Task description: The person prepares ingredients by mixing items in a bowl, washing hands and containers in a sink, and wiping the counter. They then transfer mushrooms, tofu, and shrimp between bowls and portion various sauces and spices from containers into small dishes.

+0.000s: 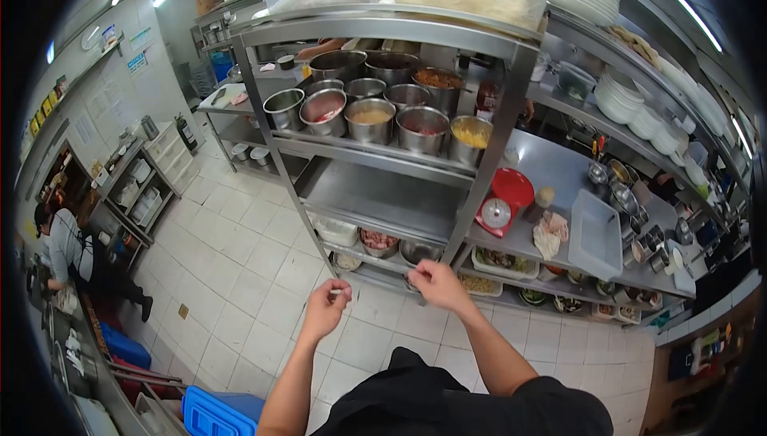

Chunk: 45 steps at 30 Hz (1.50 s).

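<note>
Both of my hands are raised in front of my body, over the tiled floor and short of the steel shelf rack. My left hand [326, 310] has its fingers curled in towards the thumb, and nothing shows in it. To its right, my right hand [439, 286] is closed with the back towards me, nothing visible in its fingers. Beyond the hands, the lower shelf carries a pot of raw meat pieces [378, 242], a steel pot [421, 252] near my right hand, and a white container [335, 231].
Several steel pots of food [371, 119] fill the upper shelf [383, 164]. On the right counter are a red scale [494, 214], a cloth [550, 236] and a pale tray [586, 235]. A person [76, 256] works at far left. Blue-lidded bins [217, 414] stand lower left.
</note>
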{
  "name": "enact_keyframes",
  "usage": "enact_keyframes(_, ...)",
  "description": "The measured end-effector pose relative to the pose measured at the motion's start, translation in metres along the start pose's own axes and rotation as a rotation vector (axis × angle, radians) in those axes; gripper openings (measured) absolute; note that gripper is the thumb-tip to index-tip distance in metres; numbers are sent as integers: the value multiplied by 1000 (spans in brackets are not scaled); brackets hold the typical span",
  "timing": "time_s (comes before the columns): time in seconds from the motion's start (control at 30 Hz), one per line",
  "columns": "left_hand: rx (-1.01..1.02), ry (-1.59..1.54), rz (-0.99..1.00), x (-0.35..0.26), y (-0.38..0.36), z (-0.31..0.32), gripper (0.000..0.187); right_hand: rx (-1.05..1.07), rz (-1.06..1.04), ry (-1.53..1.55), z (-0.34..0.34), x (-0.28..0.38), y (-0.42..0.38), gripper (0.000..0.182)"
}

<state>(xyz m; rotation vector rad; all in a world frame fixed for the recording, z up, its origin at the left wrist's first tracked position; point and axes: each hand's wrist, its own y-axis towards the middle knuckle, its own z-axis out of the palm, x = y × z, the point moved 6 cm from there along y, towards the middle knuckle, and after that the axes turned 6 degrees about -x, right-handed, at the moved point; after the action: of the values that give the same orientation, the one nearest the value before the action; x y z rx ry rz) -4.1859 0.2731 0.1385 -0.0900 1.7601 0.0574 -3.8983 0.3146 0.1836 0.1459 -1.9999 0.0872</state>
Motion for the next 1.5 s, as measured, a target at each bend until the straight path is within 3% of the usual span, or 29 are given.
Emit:
enact_keyframes(0.07, 1, -1, 45, -29, 45, -5, 15, 23, -21, -66, 1, -24, 10, 31)
enact_keyframes(0.27, -348, -138, 340, -115, 172, -87, 14, 37, 15, -100, -10, -31, 29, 30)
enact_keyframes(0.33, -553, -167, 441, -143, 203, -119, 16, -4, 40, -80, -14, -40, 35, 29)
enact_keyframes(0.4, -572, -156, 474, -162, 240, -134, 19, -49, 86, -70, -22, -29, 41, 28)
enact_keyframes(0.43, -556, -157, 464, -172, 261, -138, 19, -80, 117, -64, -28, -18, 45, 28)
enact_keyframes(0.5, -454, 353, 568, -204, 302, -134, 21, -129, 134, -68, -39, 14, 56, 27)
enact_keyframes(0.6, -439, 498, 670, -240, 356, -135, 27, -235, 37, -104, -51, 58, 86, 20)
enact_keyframes(0.67, -365, 809, 737, -252, 389, -119, 33, -502, -301, -142, -71, 110, 100, 12)
enact_keyframes(0.7, -348, 802, 739, -254, 407, -116, 33, -551, -357, -201, -80, 139, 107, 10)
enact_keyframes(0.8, -6, 1027, 714, -251, 442, -92, 44, -742, -609, -523, -98, 206, 144, 15)
enact_keyframes(0.87, 77, 1073, 698, -253, 458, -76, 42, -833, -534, -892, -106, 226, 181, 29)
enact_keyframes(0.9, 151, 1119, 681, -250, 463, -68, 40, -834, -526, -896, -114, 221, 199, 29)
enact_keyframes(0.97, 195, 1154, 775, -248, 476, -56, 38, -555, -17, -948, -132, 165, 248, 40)
enact_keyframes(1.0, 225, 1206, 786, -242, 487, -52, 40, -560, -12, -953, -133, 161, 254, 40)
enact_keyframes(1.07, 261, 1252, 802, -242, 492, -45, 42, -559, -216, -833, -130, 166, 262, 39)
enact_keyframes(1.13, 288, 1313, 703, -255, 468, -40, 52, -516, -182, -823, -131, 170, 265, 40)
enact_keyframes(1.2, 281, 1318, 741, -253, 465, -37, 57, -477, -152, -808, -135, 170, 271, 41)
enact_keyframes(1.27, 273, 1327, 779, -253, 462, -34, 62, -392, -259, -846, -131, 175, 278, 43)
enact_keyframes(1.4, 290, 1372, 787, -257, 460, -26, 68, -290, -159, -841, -134, 178, 290, 49)
enact_keyframes(1.47, 321, 1406, 764, -254, 468, -22, 70, -312, -458, -810, -133, 180, 292, 60)
enact_keyframes(1.5, 375, 1388, 752, -252, 475, -21, 72, -311, -451, -814, -132, 181, 291, 60)
